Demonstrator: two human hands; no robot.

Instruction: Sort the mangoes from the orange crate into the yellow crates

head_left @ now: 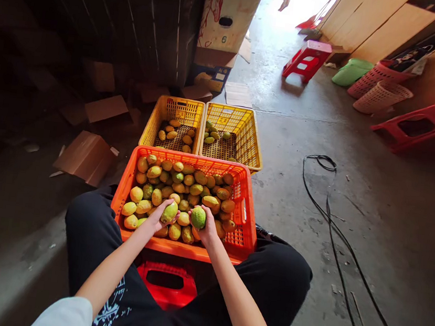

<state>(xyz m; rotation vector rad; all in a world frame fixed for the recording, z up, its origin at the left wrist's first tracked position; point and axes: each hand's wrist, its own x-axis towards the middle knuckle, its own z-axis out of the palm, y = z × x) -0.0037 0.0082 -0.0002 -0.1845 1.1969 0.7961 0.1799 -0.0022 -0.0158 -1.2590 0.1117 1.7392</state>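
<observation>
An orange crate (247, 225) full of yellow and green lemons stands between my knees. My left hand (157, 216) is closed round a yellow-green lemon (169, 212) just above the pile. My right hand (206, 228) grips a greener lemon (198, 217) beside it. Behind the orange crate stand two yellow crates side by side: the left one (154, 123) holds several yellowish lemons, the right one (252, 141) holds several greener ones.
A red stool (166, 286) sits under me. Flattened cardboard (85, 157) lies to the left, stacked boxes (224, 23) behind the yellow crates. A black cable (330, 214) runs across the concrete floor at right. Red stools (307, 58) and baskets (382, 96) stand farther off.
</observation>
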